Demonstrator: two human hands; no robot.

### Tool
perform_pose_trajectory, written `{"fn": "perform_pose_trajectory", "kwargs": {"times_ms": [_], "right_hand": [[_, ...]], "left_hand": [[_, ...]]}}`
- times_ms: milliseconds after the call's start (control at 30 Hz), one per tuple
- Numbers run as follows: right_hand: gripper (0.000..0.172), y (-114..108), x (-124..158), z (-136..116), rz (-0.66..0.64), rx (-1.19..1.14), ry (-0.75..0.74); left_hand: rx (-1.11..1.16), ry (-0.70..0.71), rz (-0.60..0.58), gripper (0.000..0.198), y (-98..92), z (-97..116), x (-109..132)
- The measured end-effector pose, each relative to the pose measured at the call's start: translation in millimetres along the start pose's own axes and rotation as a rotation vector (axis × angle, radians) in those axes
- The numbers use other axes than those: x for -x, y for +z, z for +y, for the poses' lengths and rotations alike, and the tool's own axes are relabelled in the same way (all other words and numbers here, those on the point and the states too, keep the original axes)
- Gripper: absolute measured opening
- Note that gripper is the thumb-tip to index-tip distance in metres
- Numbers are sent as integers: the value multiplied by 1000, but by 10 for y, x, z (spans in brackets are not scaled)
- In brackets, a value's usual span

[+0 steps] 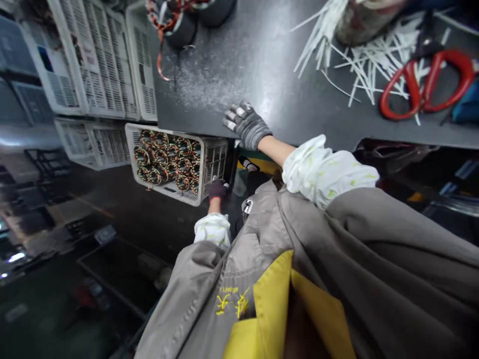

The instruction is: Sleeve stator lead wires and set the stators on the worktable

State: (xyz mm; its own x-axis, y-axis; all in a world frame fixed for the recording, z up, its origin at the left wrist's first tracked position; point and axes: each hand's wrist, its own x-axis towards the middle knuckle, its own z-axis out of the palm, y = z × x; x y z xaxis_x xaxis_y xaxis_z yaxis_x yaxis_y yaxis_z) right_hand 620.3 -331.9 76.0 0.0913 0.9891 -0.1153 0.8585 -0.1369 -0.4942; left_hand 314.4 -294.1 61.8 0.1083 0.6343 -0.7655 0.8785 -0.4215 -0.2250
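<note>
My right hand (247,125), in a grey glove with pale fingertips, lies with fingers spread on the dark tabletop (273,85) near its edge. Lower down, my left hand (217,189) wears a dark glove and is at the near side of a white plastic crate (202,172). Its fingers look bent against the crate wall, though they are small and partly hidden. Inside the crate sit several motor stators (160,157) with copper windings, packed in rows. More stators (179,30) stand at the table's far left, one with an orange lead hanging down.
White slotted crates (105,60) are stacked left of the table, with another crate (93,142) beneath them. Red-handled scissors (422,92) lie at the right among loose white strips (368,62), beside a worn cylindrical object (364,20). Dark floor (112,199) stretches left.
</note>
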Motion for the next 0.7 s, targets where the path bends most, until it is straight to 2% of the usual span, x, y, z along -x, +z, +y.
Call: {"fn": "perform_pose_trajectory", "kwargs": {"times_ms": [133, 267, 367, 467, 567, 700], "right_hand": [[54, 37, 65, 61, 151, 193, -118], [51, 167, 108, 173, 76, 320, -223], [54, 327, 94, 244, 167, 252, -260], [45, 445, 64, 274, 281, 137, -210], [44, 478, 44, 264, 291, 68, -169], [47, 494, 14, 244, 295, 54, -188]], "left_hand": [[-157, -4, -7, 40, -92, 50, -55], [-267, 20, 14, 44, -221, 157, -128], [-318, 29, 34, 44, -305, 257, -170], [-339, 59, 46, 43, -351, 383, -181], [-348, 109, 63, 45, -360, 535, -172], [-362, 124, 51, 45, -364, 694, -153]]}}
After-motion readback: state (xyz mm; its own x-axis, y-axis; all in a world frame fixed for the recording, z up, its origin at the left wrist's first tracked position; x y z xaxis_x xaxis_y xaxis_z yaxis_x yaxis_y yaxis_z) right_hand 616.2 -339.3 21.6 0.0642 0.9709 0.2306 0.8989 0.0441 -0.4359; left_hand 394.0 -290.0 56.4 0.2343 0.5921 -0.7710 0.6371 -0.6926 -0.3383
